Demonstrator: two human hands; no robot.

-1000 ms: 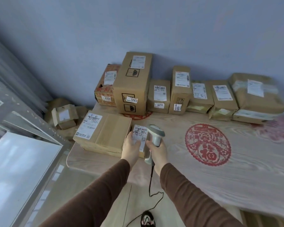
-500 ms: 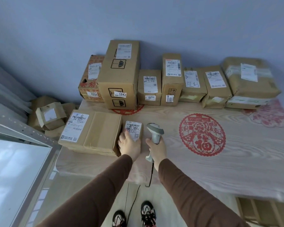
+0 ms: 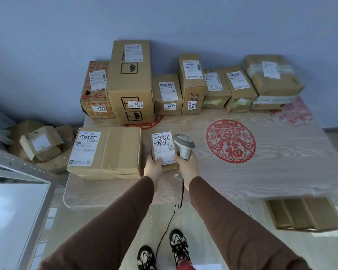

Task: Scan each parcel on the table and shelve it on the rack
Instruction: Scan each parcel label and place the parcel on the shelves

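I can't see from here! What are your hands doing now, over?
Left hand holding small parcel. Right hand gripping scanner beside its label. Big box close on the left. Nothing blocking.

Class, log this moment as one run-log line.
left hand: holds small parcel | right hand: holds scanner | shelving: pending

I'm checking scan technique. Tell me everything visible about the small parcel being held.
The small parcel is a brown cardboard box with a white barcode label, scrawled in black, facing up. The left hand grips its near left corner; the right hand, holding the scanner, touches its right edge. It sits beside the big box.
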